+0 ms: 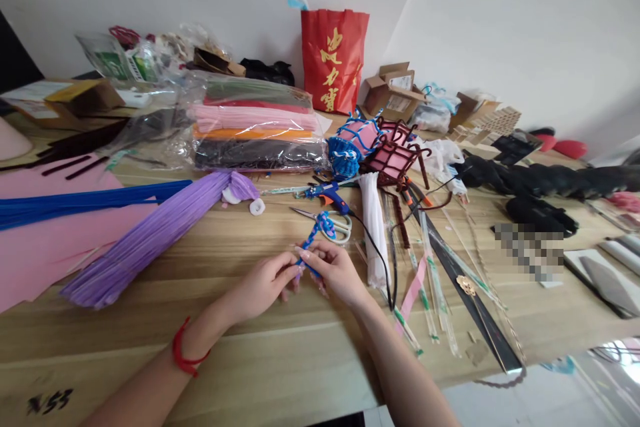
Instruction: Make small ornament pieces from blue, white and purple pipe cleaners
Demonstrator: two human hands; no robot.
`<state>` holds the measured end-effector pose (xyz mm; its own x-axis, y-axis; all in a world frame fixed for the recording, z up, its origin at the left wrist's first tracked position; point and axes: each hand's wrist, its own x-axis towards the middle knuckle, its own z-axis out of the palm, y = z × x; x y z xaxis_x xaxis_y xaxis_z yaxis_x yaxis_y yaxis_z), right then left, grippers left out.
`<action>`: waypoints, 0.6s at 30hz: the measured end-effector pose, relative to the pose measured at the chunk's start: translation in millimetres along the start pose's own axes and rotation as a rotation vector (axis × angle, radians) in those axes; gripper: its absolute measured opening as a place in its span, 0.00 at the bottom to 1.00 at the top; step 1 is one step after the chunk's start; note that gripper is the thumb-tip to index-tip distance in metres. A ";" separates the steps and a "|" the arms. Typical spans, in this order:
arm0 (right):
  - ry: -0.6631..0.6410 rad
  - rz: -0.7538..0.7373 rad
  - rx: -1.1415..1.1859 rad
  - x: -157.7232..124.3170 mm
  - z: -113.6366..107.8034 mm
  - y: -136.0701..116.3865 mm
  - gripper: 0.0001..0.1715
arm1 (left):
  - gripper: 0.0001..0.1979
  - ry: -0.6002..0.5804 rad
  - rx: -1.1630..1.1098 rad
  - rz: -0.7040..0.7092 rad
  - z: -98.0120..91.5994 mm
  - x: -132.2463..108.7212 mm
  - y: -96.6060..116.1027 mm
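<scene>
Both hands meet over the middle of the table, pinching a twisted blue and purple pipe cleaner (311, 236) whose far end curls into a small coil. My left hand (267, 283) grips it low on the stem, fingers closed. From the other side, my right hand (334, 270) closes its thumb and fingers on the same stem. Just beyond the coil lie scissors (341, 229) with pale handles. A blue and orange glue gun (327, 195) rests behind them. The lower end of the stem is partly hidden by my fingers.
Purple pipe cleaners (150, 240) and blue ones (90, 203) lie at left. A white bundle (373, 233), a black cord and glue sticks (434, 280) are at right. Behind stand bagged coloured bundles (260, 123), pink lantern shapes (393, 155) and a red bag (334, 60).
</scene>
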<state>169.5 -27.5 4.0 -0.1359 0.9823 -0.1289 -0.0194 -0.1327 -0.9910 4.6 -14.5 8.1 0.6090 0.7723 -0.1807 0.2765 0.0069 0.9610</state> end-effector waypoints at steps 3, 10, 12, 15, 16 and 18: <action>-0.025 0.005 0.071 1.8 -1.5 3.2 0.20 | 0.13 -0.015 -0.081 0.002 -3.0 1.5 -2.6; -0.059 0.067 0.377 0.2 -1.6 -2.0 0.17 | 0.12 -0.214 -0.525 -0.043 -14.4 -1.8 6.0; -0.080 0.091 0.431 -2.2 -0.8 -5.2 0.16 | 0.14 -0.246 -0.774 -0.106 -12.9 -2.4 6.6; -0.103 0.093 0.477 -5.2 1.0 -6.3 0.15 | 0.13 -0.312 -1.081 -0.204 -5.1 -2.1 5.4; -0.112 0.085 0.484 -5.8 1.6 -5.7 0.15 | 0.13 -0.350 -1.149 -0.222 -1.9 -2.1 5.2; -0.130 0.057 0.491 -6.5 2.9 -4.0 0.15 | 0.14 -0.415 -1.258 -0.239 4.4 -2.8 5.6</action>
<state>167.5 -33.7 8.9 -0.2721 0.9513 -0.1451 -0.4677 -0.2625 -0.8440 7.7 -19.4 13.1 0.8825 0.4237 -0.2043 -0.3216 0.8605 0.3952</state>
